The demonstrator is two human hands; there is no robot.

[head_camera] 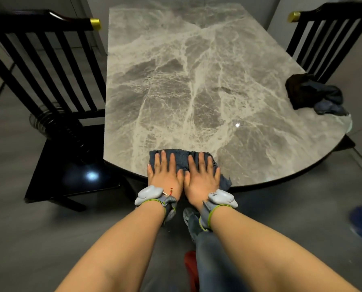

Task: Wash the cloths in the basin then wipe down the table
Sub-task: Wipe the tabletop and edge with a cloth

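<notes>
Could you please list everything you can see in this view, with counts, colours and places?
table: one, grey veined marble top, centre
blue cloth: one, dark blue, flat at the table's near edge, under both hands
cloth pile: one heap, black and blue-grey, at the table's right edge
left chair: one, black with a gold cap, left of the table
right chair: one, black with a gold cap, right of the table
ribbed object: one, silvery, on the left chair's seat; cannot tell what it is
floor: grey, all round
red item: one, on the floor, blurred
wrist bands: two, pale grey, one on each wrist
left hand: fingers straight, pressing on the blue cloth
right hand: fingers straight, pressing on the blue cloth beside the left hand
</notes>
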